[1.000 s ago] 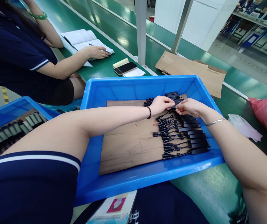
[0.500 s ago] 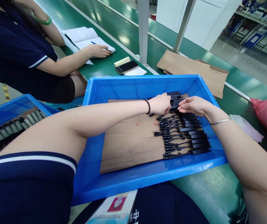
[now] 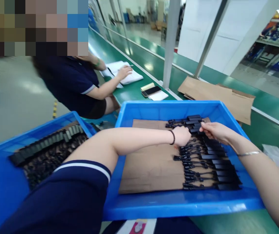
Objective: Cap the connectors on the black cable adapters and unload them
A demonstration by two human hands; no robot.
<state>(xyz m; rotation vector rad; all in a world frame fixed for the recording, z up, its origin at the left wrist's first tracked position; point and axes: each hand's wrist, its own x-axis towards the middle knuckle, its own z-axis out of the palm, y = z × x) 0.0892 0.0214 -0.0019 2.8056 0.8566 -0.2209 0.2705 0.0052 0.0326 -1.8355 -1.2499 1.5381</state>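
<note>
Black cabled boxes (image 3: 223, 164), small flat rectangular cases with short leads and plugs, lie in a row on a brown cardboard sheet (image 3: 151, 169) inside a blue crate (image 3: 178, 213). My left hand (image 3: 182, 136), with a dark beaded bracelet, is curled closed at the cable side of one box in the upper part of the row. Its fingertips are mostly hidden. From the other side, my right hand (image 3: 214, 131) pinches the right end of this box. More boxes (image 3: 194, 118) lie just beyond both hands.
A second blue crate (image 3: 5, 154) at left holds more dark parts. Beyond it a co-worker (image 3: 73, 84) sits with a hand on an open notebook (image 3: 135, 77). A phone (image 3: 151, 91), a metal post (image 3: 171, 45) and flattened cardboard (image 3: 217, 94) are behind my crate.
The view has swung left and up, so the crate appears lower and further right. Both hands have come slightly nearer to me, leaving the far boxes more exposed.
</note>
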